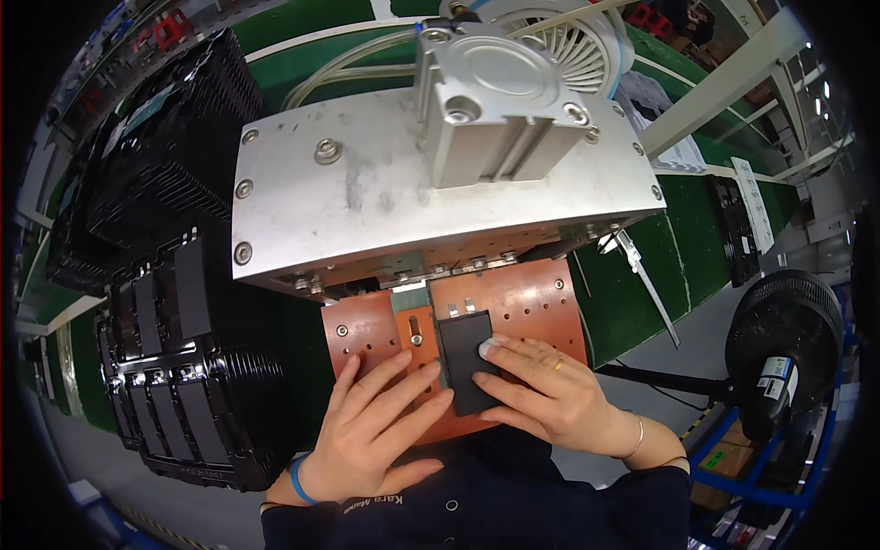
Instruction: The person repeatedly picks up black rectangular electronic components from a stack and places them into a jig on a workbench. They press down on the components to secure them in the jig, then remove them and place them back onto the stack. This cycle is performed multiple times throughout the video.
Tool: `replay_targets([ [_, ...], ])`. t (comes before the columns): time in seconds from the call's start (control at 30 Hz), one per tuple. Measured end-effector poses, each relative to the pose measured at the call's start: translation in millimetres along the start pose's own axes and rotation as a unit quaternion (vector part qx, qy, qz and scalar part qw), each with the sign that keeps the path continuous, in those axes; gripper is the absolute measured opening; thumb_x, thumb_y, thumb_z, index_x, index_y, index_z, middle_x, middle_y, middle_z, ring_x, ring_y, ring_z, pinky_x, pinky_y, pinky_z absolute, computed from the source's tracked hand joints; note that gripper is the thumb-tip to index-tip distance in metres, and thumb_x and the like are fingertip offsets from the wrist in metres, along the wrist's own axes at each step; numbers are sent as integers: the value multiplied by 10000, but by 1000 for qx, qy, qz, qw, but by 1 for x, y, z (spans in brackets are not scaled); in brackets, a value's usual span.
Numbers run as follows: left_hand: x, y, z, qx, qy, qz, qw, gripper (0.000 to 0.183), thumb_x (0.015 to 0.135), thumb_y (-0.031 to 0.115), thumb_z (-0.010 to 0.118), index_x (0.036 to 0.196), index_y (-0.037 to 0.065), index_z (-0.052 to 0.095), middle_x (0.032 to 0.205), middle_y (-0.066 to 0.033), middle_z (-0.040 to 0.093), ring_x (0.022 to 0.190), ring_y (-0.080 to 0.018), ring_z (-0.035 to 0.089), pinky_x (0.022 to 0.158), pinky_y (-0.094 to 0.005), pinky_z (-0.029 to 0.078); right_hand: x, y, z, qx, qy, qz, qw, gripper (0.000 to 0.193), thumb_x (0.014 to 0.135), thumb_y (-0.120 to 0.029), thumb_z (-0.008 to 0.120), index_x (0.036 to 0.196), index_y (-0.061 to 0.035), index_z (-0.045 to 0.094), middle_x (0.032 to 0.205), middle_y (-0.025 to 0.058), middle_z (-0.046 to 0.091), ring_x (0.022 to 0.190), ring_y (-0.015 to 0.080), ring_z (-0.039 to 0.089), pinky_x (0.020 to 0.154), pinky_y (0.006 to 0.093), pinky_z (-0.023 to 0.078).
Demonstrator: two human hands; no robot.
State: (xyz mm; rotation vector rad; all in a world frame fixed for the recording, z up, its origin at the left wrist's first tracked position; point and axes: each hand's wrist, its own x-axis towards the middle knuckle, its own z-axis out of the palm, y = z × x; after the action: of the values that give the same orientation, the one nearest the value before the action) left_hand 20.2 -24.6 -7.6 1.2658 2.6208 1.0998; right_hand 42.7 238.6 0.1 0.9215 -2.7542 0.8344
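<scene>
A flat black rectangular piece (pixel 467 362), with two small silver tabs at its far end, lies on an orange-brown plate (pixel 541 298). It looks like a pouch battery cell. My right hand (pixel 555 392) comes from the right, its outstretched fingers resting on the right side of the black piece. My left hand (pixel 371 431) is spread over the plate's left part, fingertips close to the piece's left edge and the thumb held apart. Beside the piece, an orange block (pixel 414 328) with a slot and a screw is fixed on the plate.
A silver metal press (pixel 367 174) with a pneumatic cylinder (pixel 500 101) overhangs the plate's far edge. Stacked black trays (pixel 183 367) hold dark flat pieces at left. A caliper (pixel 646 284) lies on the green mat at right, beyond which stands a black fan (pixel 784 339).
</scene>
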Motion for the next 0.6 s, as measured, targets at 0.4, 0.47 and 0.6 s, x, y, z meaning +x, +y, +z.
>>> replay_targets([
  [0.4,25,7,2,61,-69,-34,995,656,808,559,667,1264,90,618,1430,-62,487,1373,-326,367,1097,-588,258,29,20,-2,-26,10,-37,999,356,770,-192,782,1049,8,688,1192,157,642,1129,312,638,920,362,553],
  [0.47,26,6,2,67,-68,-33,995,642,815,565,658,1251,94,627,1424,-55,492,1371,-321,370,1092,-586,265,29,20,-3,-29,5,-37,999,360,772,-195,782,1053,9,687,1192,157,642,1125,313,640,913,360,557],
  [0.6,26,5,4,73,-61,-34,995,599,833,562,639,1225,109,646,1396,-39,519,1354,-301,399,1083,-579,277,32,19,-8,-36,-18,-38,998,370,780,-199,779,1072,8,684,1196,159,641,1126,318,639,908,364,561],
])
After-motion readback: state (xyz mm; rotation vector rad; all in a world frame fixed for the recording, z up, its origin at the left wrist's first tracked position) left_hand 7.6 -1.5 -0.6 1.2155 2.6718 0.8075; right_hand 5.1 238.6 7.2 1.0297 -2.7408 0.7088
